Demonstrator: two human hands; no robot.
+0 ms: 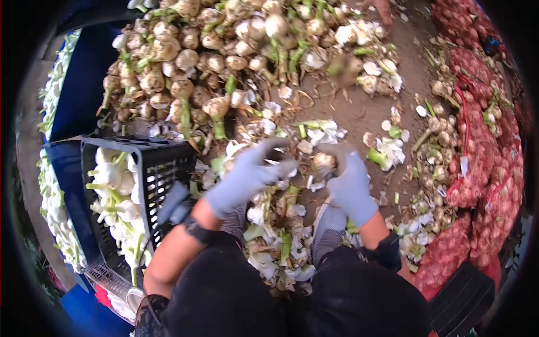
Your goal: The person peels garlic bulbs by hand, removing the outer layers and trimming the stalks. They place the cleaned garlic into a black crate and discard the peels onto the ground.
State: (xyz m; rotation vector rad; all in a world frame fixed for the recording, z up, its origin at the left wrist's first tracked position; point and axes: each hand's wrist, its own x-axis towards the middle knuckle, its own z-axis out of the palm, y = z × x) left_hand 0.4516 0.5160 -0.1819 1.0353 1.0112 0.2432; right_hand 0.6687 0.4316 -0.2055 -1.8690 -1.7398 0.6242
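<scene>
My right hand [351, 182], in a pale grey glove, is closed around a brownish garlic bulb [324, 162]; its fingers are partly blurred. To the left, my left hand [250, 177], gloved the same way, has its fingers apart and bent, with nothing visible between them. Below both hands, peeled skins and cut green stems [281, 247] lie between my shoes. Beyond my left hand spreads a big heap of unpeeled garlic bulbs [216, 62] with soil and roots on them.
At left stands a black slatted crate [168, 168] holding white trimmed garlic, beside blue bins [84, 84] of more garlic. Red mesh sacks [477, 140] full of bulbs line the right side. Another person's hand [382, 8] shows at the top edge. A blurred bulb [343, 70] appears above the ground.
</scene>
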